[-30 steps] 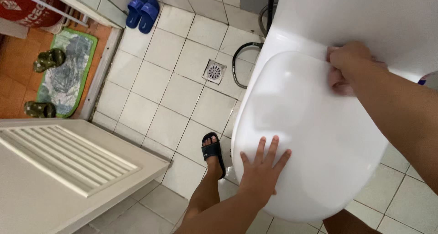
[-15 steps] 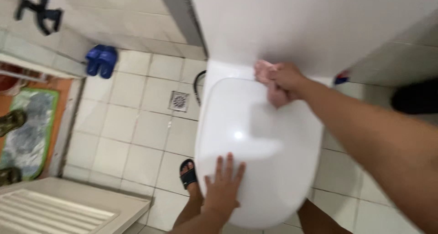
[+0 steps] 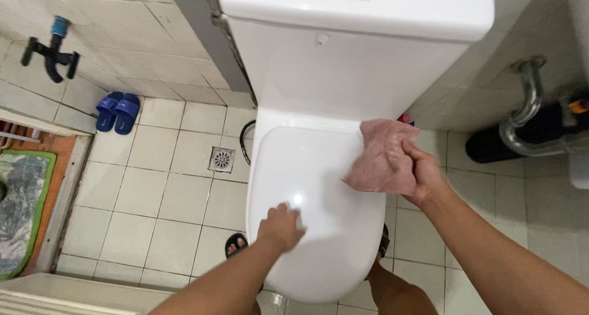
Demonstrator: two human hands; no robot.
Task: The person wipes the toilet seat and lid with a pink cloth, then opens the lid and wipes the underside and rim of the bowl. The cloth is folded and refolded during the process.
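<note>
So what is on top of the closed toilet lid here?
The left hand rests on the toilet lid, and the pink cloth in the right hand hangs over its right edge. The bowl underneath is covered.

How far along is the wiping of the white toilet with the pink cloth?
Done: hard to judge; the closed white plastic toilet lid looks glossy and spotless. In hand: the right hand grips the pink woven cloth at the lid's right rear edge, while the left hand rests on the lid's front. Left: the white ceramic tank and the bowl's outer sides show no sign of cloth contact now; the seat underneath is hidden.
</note>
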